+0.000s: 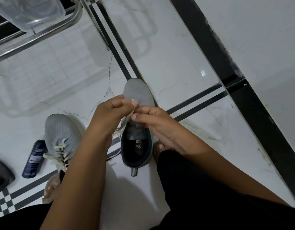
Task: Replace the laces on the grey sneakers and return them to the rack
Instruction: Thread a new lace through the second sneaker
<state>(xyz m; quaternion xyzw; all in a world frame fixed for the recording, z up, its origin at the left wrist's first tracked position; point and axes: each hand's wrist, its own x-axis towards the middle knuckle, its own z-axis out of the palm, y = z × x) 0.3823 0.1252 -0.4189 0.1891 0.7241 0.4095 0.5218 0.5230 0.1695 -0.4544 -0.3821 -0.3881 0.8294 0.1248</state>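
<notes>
Forearm (80, 171) over laced sneaker's (60, 130) heel.

bare floor (185, 52) ahead, bottle (34, 159) beside left sneaker (60, 130)

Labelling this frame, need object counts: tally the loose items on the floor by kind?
Grey sneakers: 2, one under the hands, one to its left
Cream laces: 2, one pinched by the left hand and right hand at, one threaded in the left sneaker
Dark spray bottle: 1
Total: 5
</notes>
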